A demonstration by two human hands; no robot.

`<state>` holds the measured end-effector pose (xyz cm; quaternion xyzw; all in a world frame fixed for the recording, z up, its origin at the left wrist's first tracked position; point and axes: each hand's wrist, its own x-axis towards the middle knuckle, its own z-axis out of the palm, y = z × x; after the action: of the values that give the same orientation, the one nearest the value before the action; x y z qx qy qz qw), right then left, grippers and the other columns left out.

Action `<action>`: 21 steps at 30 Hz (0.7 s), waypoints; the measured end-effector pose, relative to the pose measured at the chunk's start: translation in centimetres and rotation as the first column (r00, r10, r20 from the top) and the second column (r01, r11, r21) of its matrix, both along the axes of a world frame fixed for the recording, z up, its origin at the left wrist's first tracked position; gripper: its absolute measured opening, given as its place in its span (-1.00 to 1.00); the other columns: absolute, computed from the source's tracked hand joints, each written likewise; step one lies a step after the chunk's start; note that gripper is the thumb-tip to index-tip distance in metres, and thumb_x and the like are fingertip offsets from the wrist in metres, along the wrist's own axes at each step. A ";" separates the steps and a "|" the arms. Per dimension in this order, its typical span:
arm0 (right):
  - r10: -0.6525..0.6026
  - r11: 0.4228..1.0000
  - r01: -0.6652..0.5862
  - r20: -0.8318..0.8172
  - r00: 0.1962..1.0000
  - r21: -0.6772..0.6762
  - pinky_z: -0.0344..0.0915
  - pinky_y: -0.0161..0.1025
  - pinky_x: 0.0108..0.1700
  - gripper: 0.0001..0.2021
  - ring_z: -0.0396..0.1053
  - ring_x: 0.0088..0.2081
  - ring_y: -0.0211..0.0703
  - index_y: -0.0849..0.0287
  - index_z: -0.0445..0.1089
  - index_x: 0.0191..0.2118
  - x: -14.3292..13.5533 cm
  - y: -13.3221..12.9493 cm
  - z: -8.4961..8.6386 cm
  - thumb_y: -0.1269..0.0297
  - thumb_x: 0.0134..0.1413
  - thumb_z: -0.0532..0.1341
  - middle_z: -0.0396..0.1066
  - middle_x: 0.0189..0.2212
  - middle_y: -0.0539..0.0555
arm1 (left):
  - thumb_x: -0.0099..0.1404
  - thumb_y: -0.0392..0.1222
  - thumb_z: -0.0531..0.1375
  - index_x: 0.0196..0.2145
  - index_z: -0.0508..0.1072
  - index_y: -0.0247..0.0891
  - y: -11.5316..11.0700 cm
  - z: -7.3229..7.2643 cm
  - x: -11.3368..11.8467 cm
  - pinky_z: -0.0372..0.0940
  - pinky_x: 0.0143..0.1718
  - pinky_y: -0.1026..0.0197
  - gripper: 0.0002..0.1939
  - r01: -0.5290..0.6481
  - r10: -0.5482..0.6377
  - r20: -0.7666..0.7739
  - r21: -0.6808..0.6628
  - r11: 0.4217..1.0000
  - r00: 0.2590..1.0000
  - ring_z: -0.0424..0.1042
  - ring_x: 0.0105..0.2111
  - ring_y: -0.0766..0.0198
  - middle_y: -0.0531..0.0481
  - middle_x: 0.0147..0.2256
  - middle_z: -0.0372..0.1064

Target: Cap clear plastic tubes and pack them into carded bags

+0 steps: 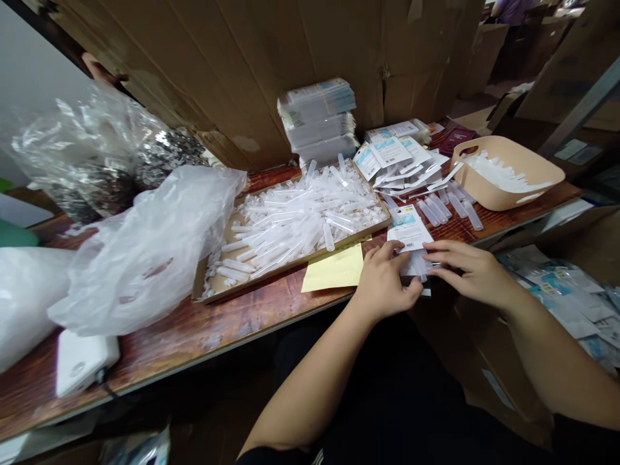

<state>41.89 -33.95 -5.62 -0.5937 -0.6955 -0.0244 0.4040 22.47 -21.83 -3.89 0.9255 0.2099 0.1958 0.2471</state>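
Observation:
At the table's front edge, my two hands are on a clear plastic packet with a white and blue printed card (409, 229) at its top. My left hand (385, 278) grips the packet's left side, with fingers bent and thumb across its lower part. On the other side, the fingertips of my right hand (467, 268) pinch the packet's right edge. A translucent tube shows inside the packet, partly hidden by my fingers. Just beyond lie several loose translucent tubes (434, 210). A heap of carded packets (404, 161) lies behind them.
A shallow cardboard tray (264, 282) full of translucent tubes stands to the left, with yellow paper (334, 268) by it. A beige basket (508, 196) holds small white pieces. Bundled packets (317, 123), a plastic bag (155, 239) and a white device (84, 361) are around. Filled packets (576, 297) lie in a box lower right.

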 end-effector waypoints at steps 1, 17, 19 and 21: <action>-0.028 0.999 0.028 -0.002 1.000 0.016 0.54 -0.10 0.14 -0.76 0.58 0.01 -0.01 0.07 0.62 0.01 0.3 0.3 0.0 0.30 0.24 0.35 0.58 0.01 0.16 | 0.24 -0.05 0.25 0.02 0.59 -0.31 -0.1 0.0 0.0 0.29 0.27 -0.17 -0.55 0.000 0.000 0.008 0.015 1.000 1.000 0.45 0.14 -0.09 -0.27 0.14 0.45; -0.037 0.999 0.041 -0.112 0.993 0.032 0.54 -0.07 0.12 -0.81 0.59 0.01 -0.02 0.07 0.63 -0.05 1.3 2.6 -1.2 0.29 0.28 0.31 0.63 -0.02 0.13 | 0.35 -0.08 0.30 -0.03 0.60 -0.29 0.1 -2.2 0.5 0.50 0.08 0.01 -0.69 -0.029 -0.007 0.216 0.166 0.986 0.976 0.56 0.02 0.05 -0.24 0.03 0.49; -0.062 0.992 0.072 -0.101 0.993 0.103 0.55 -0.11 0.06 -0.84 0.61 -0.06 -0.06 0.08 0.62 -0.11 0.5 2.8 -1.2 0.35 0.28 0.29 0.65 -0.12 0.11 | 0.40 -0.14 0.26 -0.15 0.63 -0.26 0.1 -2.7 0.8 0.53 -0.02 0.12 -0.82 -0.107 0.040 0.289 0.219 0.970 0.957 0.59 -0.06 0.15 -0.19 -0.04 0.54; -0.098 0.981 0.108 -0.074 0.992 0.159 0.55 -0.13 0.02 -0.84 0.61 -0.11 -0.08 0.09 0.60 -0.17 -0.3 3.1 -1.3 0.42 0.25 0.25 0.65 -0.16 0.10 | 0.41 -0.20 0.25 -0.24 0.63 -0.24 0.1 -3.2 1.1 0.53 -0.13 0.23 -0.86 -0.179 0.084 0.337 0.259 0.949 0.938 0.61 -0.16 0.24 -0.13 -0.12 0.57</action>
<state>41.56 -30.84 -6.88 -0.5945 -0.6458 -0.0823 0.4719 23.58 -21.74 -7.12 0.8906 0.1983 0.3887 0.1280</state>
